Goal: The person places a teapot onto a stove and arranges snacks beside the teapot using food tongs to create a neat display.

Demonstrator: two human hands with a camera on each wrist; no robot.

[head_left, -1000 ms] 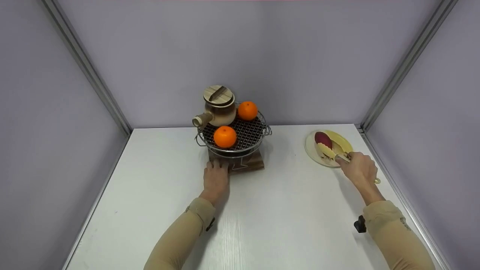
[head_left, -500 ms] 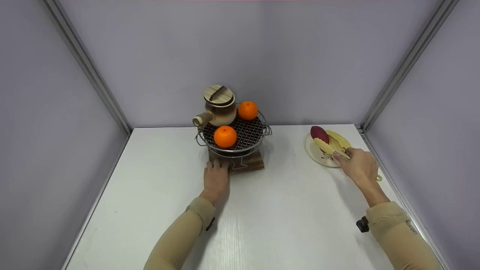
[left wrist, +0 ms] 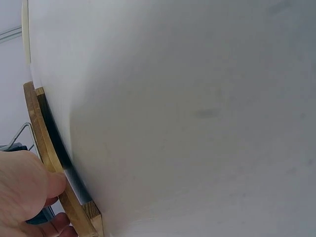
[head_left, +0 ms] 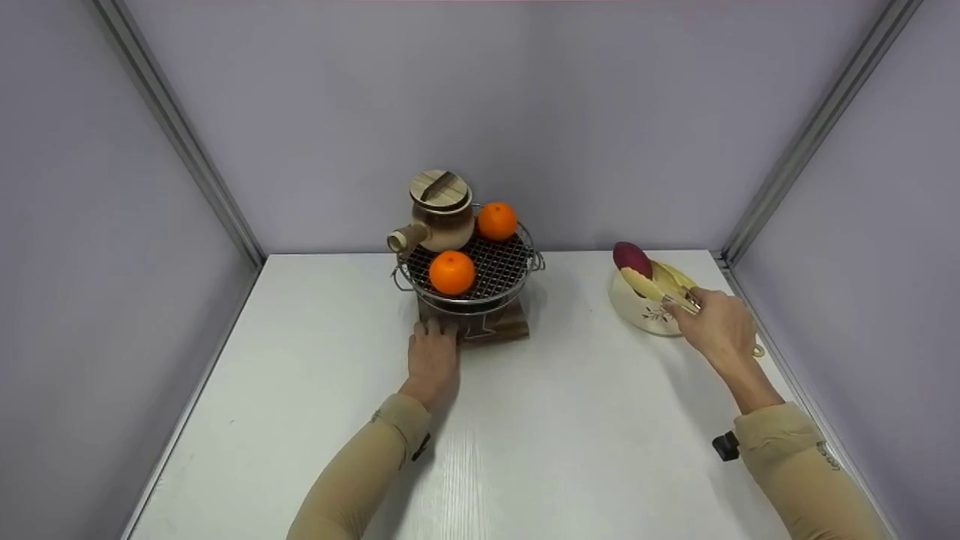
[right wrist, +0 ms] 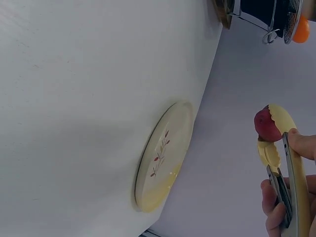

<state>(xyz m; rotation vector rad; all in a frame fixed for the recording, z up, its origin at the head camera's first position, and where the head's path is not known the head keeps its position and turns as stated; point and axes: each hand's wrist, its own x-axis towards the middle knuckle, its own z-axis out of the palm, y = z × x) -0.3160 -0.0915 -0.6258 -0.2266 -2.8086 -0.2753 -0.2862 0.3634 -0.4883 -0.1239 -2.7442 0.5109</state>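
Observation:
My left hand (head_left: pixel 433 356) holds the near left edge of the wooden base (head_left: pixel 499 330) under a small round grill (head_left: pixel 499 270); in the left wrist view, thumb and fingers pinch the board (left wrist: pixel 76 210). At the right, my right hand (head_left: pixel 716 322) grips tongs (right wrist: pixel 296 180) with pale yellow scalloped tips. Between those tips is a dark red oval, apparently a sweet potato (right wrist: pixel 266 124), held clear of the table. Below it sits a pale plate (right wrist: pixel 160 158) with a red sprig pattern and a yellow area; the tongs and hand partly cover it in the head view.
On the grill stand a brown clay pot (head_left: pixel 444 229) with a wooden lid and a side handle, and two oranges, one in front (head_left: pixel 452 273) and one behind (head_left: pixel 496 221). Grey walls (head_left: pixel 615 127) enclose the white table (head_left: pixel 570 420) at the back and sides.
The right hand has raised the tongs and sweet potato off the plate, shifting them up and slightly left in the head view. My left hand stays on the base.

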